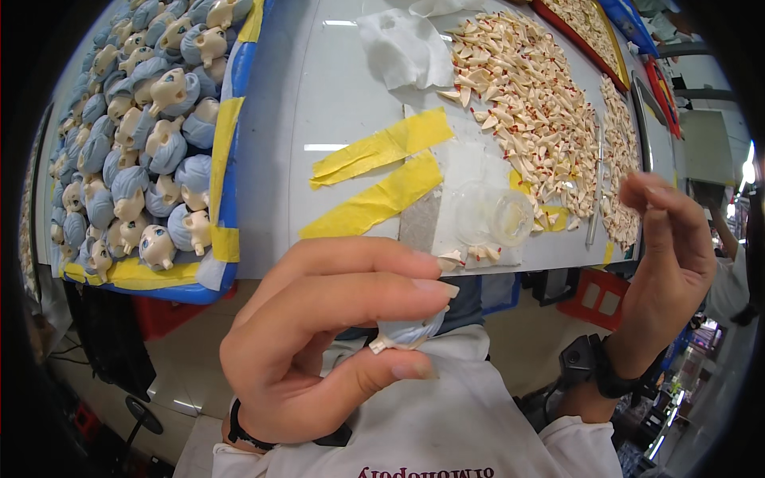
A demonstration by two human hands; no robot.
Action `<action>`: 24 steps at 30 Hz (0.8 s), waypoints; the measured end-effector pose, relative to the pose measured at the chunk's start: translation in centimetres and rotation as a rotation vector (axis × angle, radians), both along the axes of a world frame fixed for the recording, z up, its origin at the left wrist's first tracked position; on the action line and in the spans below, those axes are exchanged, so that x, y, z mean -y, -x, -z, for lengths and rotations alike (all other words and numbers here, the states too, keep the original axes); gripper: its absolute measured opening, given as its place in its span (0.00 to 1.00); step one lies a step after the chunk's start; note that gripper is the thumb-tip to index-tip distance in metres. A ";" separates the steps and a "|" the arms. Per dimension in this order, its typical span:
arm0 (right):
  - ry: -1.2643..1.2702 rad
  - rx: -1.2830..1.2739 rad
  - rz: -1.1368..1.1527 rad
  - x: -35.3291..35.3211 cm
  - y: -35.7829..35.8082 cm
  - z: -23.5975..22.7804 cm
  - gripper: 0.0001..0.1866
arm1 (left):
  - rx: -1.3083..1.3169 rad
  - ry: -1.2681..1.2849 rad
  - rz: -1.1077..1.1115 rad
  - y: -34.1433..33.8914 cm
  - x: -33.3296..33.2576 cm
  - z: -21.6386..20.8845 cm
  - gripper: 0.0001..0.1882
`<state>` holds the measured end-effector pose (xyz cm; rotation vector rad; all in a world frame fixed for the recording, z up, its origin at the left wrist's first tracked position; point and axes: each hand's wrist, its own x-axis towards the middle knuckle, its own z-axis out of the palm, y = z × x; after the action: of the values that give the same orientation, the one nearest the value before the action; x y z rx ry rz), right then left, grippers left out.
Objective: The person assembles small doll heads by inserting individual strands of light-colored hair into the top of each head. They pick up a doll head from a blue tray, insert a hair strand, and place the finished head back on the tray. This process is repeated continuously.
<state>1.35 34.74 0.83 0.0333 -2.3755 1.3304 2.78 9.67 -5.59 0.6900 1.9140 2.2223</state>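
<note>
My left hand (299,334) is closed round a small doll head (410,329) with light blue hair, held between thumb and fingers in front of the table's near edge. The fingers cover much of the head, and its face is hidden. Off to the right, my right hand (673,239) is raised beside the table edge, thumb and fingertips drawn together. Anything in that pinch is too small or hidden to make out. Nearest to it is a long strip of small cream-coloured pointed pieces (619,151), several with red ends.
A blue tray (243,80) edged with yellow tape holds many similar doll heads at left. Yellow tape strips (374,195), a clear round dish (510,217) and a white tissue (405,49) lie mid-table. A large pile of cream pieces (530,103) and a thin rod (596,191) lie right.
</note>
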 end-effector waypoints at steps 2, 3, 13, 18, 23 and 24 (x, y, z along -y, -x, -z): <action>-0.231 0.010 -0.066 0.0 0.5 -0.4 0.05 | -0.021 0.001 0.005 0.0 0.1 0.1 0.20; -0.259 0.024 -0.081 0.1 0.6 -0.5 0.05 | -0.016 0.001 0.006 0.0 0.2 0.1 0.20; -0.125 0.240 -0.192 3.9 1.5 -1.3 0.05 | 0.014 -0.099 -0.016 0.3 -0.3 0.4 0.23; -0.475 0.243 -0.371 5.3 2.5 -1.1 0.09 | -0.028 -0.047 -0.009 0.6 -0.2 0.4 0.23; -0.764 0.326 -0.420 5.8 3.4 -2.2 0.10 | -0.003 -0.035 0.009 0.9 -0.2 0.1 0.23; -0.724 0.239 -0.397 5.9 3.0 -1.6 0.10 | 0.015 -0.054 -0.006 0.8 -0.4 0.2 0.23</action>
<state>-1.69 28.87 2.38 0.6076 -3.0446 0.5560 2.02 10.02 -5.75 0.6737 1.8578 2.2847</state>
